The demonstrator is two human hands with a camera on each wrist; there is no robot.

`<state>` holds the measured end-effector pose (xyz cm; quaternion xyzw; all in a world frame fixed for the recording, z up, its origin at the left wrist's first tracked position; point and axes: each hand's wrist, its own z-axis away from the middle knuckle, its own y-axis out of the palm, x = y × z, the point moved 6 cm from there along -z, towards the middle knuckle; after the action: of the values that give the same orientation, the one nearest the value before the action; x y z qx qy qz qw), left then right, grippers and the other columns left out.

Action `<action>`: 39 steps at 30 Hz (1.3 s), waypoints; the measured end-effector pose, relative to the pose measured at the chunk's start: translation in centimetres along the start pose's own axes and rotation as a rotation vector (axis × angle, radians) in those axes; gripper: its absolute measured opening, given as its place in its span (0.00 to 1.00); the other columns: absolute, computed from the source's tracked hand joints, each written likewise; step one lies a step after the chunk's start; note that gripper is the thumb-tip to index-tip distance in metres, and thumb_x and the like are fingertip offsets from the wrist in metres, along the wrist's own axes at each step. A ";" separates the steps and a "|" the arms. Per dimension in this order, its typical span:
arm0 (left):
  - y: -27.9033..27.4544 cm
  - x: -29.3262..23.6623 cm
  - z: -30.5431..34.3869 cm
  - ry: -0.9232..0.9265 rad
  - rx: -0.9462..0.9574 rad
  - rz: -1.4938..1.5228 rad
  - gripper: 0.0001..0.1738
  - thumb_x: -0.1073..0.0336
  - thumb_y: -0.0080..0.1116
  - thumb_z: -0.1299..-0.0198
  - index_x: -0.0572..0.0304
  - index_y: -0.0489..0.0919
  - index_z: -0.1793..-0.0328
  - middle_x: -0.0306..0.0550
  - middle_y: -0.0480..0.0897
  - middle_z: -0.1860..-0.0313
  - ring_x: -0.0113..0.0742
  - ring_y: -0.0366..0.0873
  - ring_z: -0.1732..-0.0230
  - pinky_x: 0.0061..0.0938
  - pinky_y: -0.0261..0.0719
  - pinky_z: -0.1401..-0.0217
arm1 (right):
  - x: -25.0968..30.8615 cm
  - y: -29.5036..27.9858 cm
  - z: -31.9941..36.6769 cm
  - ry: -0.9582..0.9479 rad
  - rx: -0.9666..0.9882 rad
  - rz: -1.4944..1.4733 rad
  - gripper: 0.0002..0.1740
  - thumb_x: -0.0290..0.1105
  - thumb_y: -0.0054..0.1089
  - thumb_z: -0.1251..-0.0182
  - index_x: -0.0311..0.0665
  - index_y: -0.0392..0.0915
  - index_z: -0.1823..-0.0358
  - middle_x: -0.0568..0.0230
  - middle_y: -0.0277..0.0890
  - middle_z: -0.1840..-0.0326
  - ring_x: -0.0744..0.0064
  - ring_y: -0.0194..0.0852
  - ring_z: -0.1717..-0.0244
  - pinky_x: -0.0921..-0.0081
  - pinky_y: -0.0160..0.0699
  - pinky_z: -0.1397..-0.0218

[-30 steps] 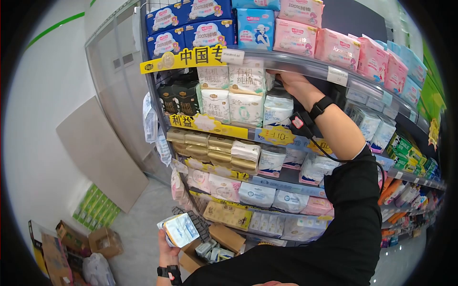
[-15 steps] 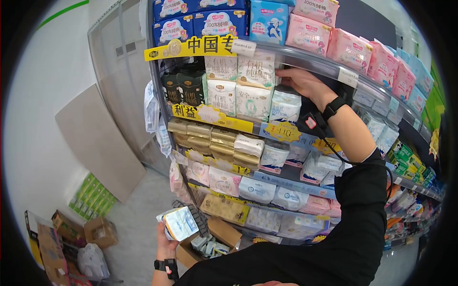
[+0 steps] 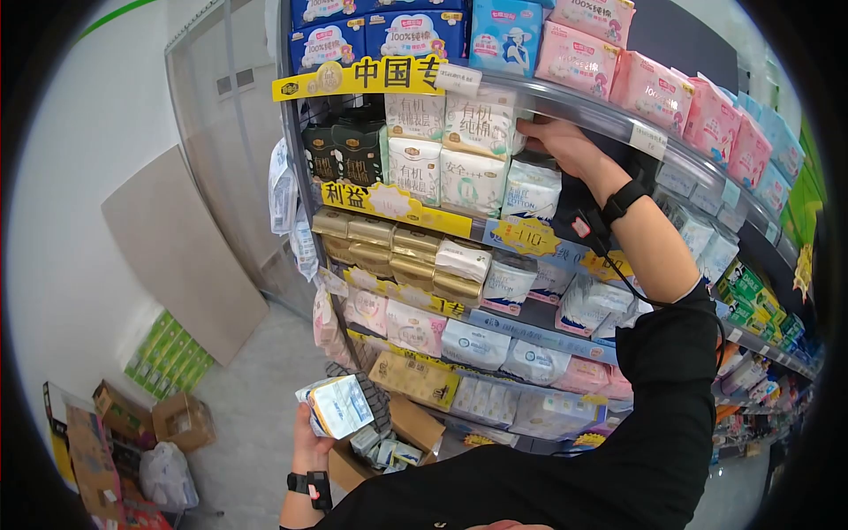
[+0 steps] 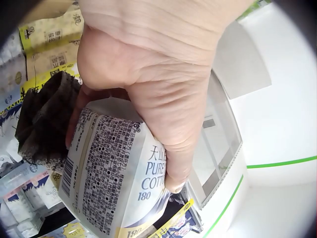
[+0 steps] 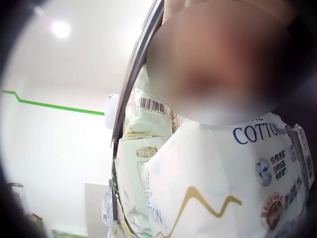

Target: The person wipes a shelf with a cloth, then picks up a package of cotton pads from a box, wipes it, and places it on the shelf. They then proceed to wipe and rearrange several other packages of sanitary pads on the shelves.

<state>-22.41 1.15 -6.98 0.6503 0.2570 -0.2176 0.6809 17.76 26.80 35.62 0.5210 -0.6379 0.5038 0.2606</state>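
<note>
My left hand [image 3: 309,443] grips a white and blue pack of Pure Cotton 180 pads [image 3: 340,406], held low above an open carton. In the left wrist view, the thumb lies along one face of the pack [image 4: 119,168], and the other fingers are mostly hidden behind it. My right hand [image 3: 565,146] reaches into the upper shelf, its fingertips right at the side of the white organic cotton packs [image 3: 477,119]. Below it stands a Pure Cotton pack [image 3: 532,190]. A blur covers the hand in the right wrist view, above a large Pure Cotton pack [image 5: 223,173].
The open carton [image 3: 417,422] below the shelves holds several small packs. A dark mesh basket [image 3: 375,397] is beside it. Pink packs [image 3: 579,60] line the shelf above my right hand, whose metal front edge [image 3: 565,104] runs over the wrist. Boxes and a bag [image 3: 168,477] stand on the floor at left.
The head view has shifted, so the shelves sit a little higher and farther right. My right hand stays by the white packs; the left hand keeps its pack, turned slightly.
</note>
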 end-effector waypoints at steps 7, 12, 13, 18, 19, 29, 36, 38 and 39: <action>0.2 0.1 -0.3 0.029 0.054 -0.012 0.49 0.33 0.64 0.50 0.62 0.68 0.31 0.53 0.76 0.36 0.50 0.74 0.36 0.49 0.72 0.32 | 0.1 0.2 0.8 0.072 0.114 -0.229 0.25 0.38 0.60 0.33 0.35 0.71 0.37 0.62 0.72 0.39 0.72 0.68 0.40 0.72 0.65 0.37; 0.3 0.1 0.2 0.000 0.077 -0.004 0.51 0.32 0.63 0.50 0.63 0.68 0.31 0.53 0.75 0.35 0.49 0.73 0.35 0.48 0.71 0.32 | 1.7 2.6 2.3 -0.109 0.041 0.114 0.46 0.42 0.70 0.43 0.26 0.56 0.30 0.50 0.65 0.32 0.59 0.64 0.33 0.67 0.57 0.29; 0.3 0.1 0.2 -0.002 0.075 -0.006 0.51 0.32 0.63 0.50 0.63 0.68 0.31 0.53 0.75 0.35 0.49 0.73 0.35 0.48 0.71 0.32 | 1.9 2.9 2.3 -0.136 -0.020 0.244 0.48 0.41 0.72 0.45 0.25 0.55 0.30 0.47 0.64 0.32 0.57 0.62 0.31 0.67 0.56 0.28; 0.3 -0.2 0.6 0.012 0.020 -0.026 0.50 0.32 0.63 0.49 0.63 0.68 0.30 0.53 0.75 0.35 0.50 0.74 0.36 0.48 0.72 0.32 | 1.5 2.9 1.9 -0.133 -0.089 0.399 0.51 0.43 0.75 0.48 0.24 0.55 0.31 0.40 0.66 0.34 0.53 0.63 0.31 0.69 0.59 0.28; 0.2 -0.2 0.7 0.015 0.015 -0.021 0.50 0.32 0.63 0.49 0.63 0.68 0.30 0.53 0.75 0.35 0.50 0.74 0.36 0.48 0.72 0.32 | 1.5 2.7 1.9 -0.142 -0.110 0.449 0.53 0.46 0.75 0.50 0.23 0.54 0.31 0.38 0.66 0.34 0.50 0.65 0.32 0.68 0.61 0.29; 2.8 -1.4 1.2 -0.031 0.107 0.131 0.45 0.43 0.72 0.51 0.64 0.70 0.34 0.50 0.78 0.39 0.44 0.77 0.39 0.41 0.75 0.34 | 6.1 8.8 10.1 -0.871 -0.227 1.041 0.14 0.25 0.67 0.50 0.37 0.73 0.62 0.58 0.72 0.63 0.54 0.73 0.57 0.62 0.74 0.52; 2.6 -1.1 1.0 -0.048 0.138 0.135 0.45 0.43 0.72 0.51 0.67 0.70 0.34 0.51 0.79 0.40 0.43 0.79 0.41 0.38 0.77 0.37 | 3.9 10.2 5.8 -0.829 -0.204 1.294 0.09 0.21 0.56 0.48 0.36 0.72 0.64 0.53 0.75 0.64 0.53 0.75 0.56 0.62 0.77 0.54; 2.5 -1.3 1.4 -0.035 0.140 0.141 0.45 0.43 0.72 0.51 0.67 0.71 0.34 0.52 0.79 0.41 0.42 0.80 0.42 0.37 0.78 0.38 | 4.4 10.8 6.1 -0.803 -0.187 1.314 0.09 0.21 0.57 0.48 0.36 0.72 0.64 0.53 0.75 0.64 0.53 0.76 0.56 0.62 0.78 0.54; 2.6 -1.5 1.6 -0.028 0.147 0.136 0.45 0.43 0.71 0.51 0.68 0.71 0.35 0.52 0.80 0.41 0.42 0.80 0.43 0.37 0.78 0.39 | 4.9 11.0 6.5 -0.731 -0.168 1.348 0.09 0.23 0.58 0.47 0.36 0.73 0.64 0.54 0.76 0.63 0.53 0.75 0.55 0.62 0.77 0.53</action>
<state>-21.79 -0.37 -3.98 0.7114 0.1861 -0.1980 0.6481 7.26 18.29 33.42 0.1318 -0.8990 0.2995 -0.2912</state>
